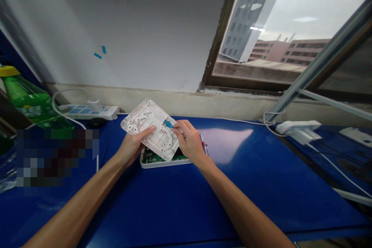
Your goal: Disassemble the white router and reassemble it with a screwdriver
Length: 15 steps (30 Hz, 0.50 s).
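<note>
My left hand (134, 144) grips a white perforated plastic cover (154, 116), its thumb lying across the inner face. The cover is tilted, with its molded inside towards me. At the cover's right side, the fingertips of my right hand (190, 139) are pinched on a small blue connector (167, 123) that lies against the cover. Below, partly hidden by the cover and my right hand, a green circuit board (151, 157) sits in a shallow white housing (165, 165) on the blue table (162, 205). Slim pen-like tools (204, 144) lie just right of my right hand.
At the left stand a green bottle (31, 100) with a yellow cap and a white power strip (109, 112) with a plug in it. A metal frame bar (302, 79) slants at the right, near white adapters (302, 131) and cables. Behind are a wall and a window.
</note>
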Each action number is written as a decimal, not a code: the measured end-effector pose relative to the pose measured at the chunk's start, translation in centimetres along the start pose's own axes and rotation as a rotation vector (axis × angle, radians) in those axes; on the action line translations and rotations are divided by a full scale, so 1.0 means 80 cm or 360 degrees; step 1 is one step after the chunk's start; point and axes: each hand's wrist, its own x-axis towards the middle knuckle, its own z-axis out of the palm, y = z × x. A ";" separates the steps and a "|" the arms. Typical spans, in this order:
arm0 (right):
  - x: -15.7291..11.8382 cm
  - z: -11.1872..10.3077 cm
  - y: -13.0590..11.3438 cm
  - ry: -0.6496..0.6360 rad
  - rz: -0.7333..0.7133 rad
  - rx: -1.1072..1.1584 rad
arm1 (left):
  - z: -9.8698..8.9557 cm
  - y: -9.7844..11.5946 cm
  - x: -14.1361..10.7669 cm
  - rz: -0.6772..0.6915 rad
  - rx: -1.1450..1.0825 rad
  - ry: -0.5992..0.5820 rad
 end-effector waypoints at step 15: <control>0.006 0.004 0.006 0.0039 0.0183 0.0339 | 0.000 0.011 0.000 -0.0099 -0.0022 -0.0018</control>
